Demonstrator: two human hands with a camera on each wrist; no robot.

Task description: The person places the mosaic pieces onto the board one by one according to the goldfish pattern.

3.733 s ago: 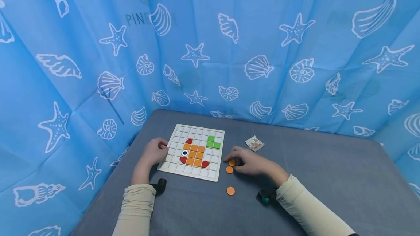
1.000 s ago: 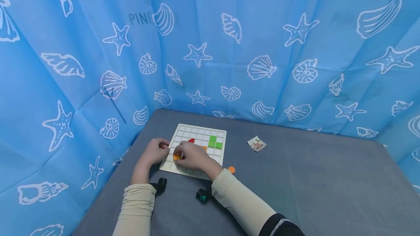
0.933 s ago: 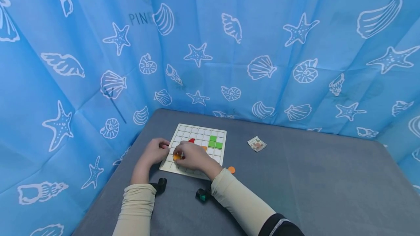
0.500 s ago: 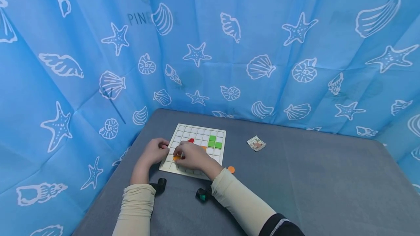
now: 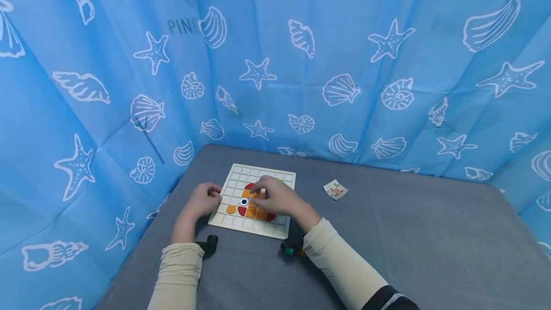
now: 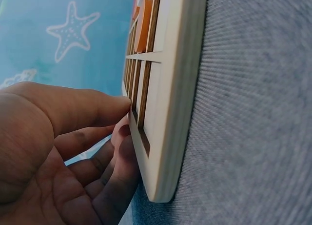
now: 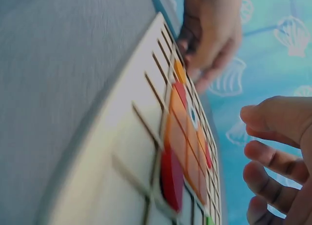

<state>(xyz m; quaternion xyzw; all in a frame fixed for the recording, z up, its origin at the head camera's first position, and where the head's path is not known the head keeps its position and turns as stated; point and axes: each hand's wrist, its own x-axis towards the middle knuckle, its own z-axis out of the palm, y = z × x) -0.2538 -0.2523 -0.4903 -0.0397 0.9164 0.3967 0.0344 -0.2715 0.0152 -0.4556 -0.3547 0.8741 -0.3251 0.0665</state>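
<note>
A pale wooden grid board (image 5: 262, 229) lies on the table, bearing a fish-like pattern. It has orange squares (image 5: 250, 213), red rounded corner pieces (image 5: 270, 216) and a white eye piece (image 5: 244, 202). Left of the pattern, an orange round disc (image 5: 231, 209) lies on the grid. My left hand (image 5: 203, 199) grips the board's left edge; its thumb (image 6: 100, 109) touches the rim in the left wrist view. Above the pattern hovers my right hand (image 5: 279, 196), fingers loosely bent and apart, holding nothing in the right wrist view. It covers part of the green squares (image 5: 281, 181).
A small card (image 5: 335, 189) with a printed grid lies right of the board. Part of another orange piece (image 5: 303, 254) peeks out by the right wrist's black device (image 5: 292, 245). A blue shell-patterned curtain (image 5: 301, 85) hangs behind the grey table (image 5: 409, 233).
My right hand has carried an orange disc from the table onto the board's lower left, let it go, and drawn back to the right. The left hand has stayed at the board's edge.
</note>
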